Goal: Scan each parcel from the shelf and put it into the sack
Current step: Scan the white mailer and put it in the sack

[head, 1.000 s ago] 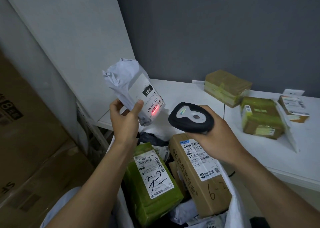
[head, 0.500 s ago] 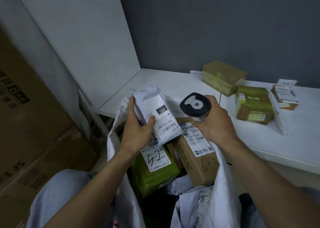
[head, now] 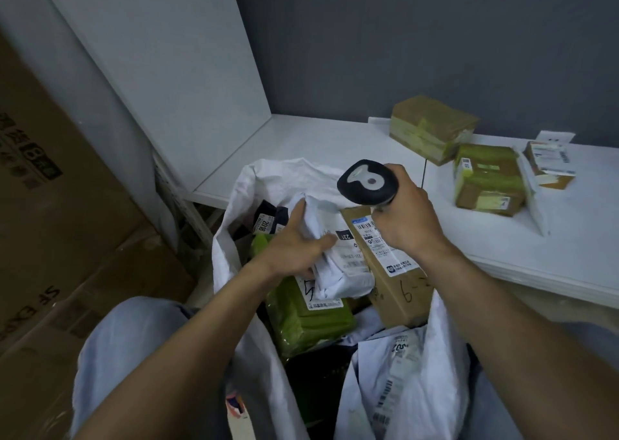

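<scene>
My left hand (head: 294,248) grips a crumpled white poly parcel (head: 345,262) with a label marked 231, low inside the mouth of the white sack (head: 231,238). The parcel lies on a green wrapped parcel (head: 308,315) and against a brown carton (head: 392,272) marked 6-, both in the sack. My right hand (head: 405,218) holds a black handheld scanner (head: 366,183) above the carton, its head pointing left.
The white shelf (head: 335,141) still carries a brown taped box (head: 432,128), a green-taped box (head: 487,180) and a small labelled parcel (head: 549,161) at the right. More white mailers (head: 398,372) fill the sack's front. Big cardboard cartons (head: 50,205) stand at the left.
My left hand has brought the white parcel down from in front of the scanner into the sack. The scanner's red light no longer falls on the label, and my right hand has drawn back.
</scene>
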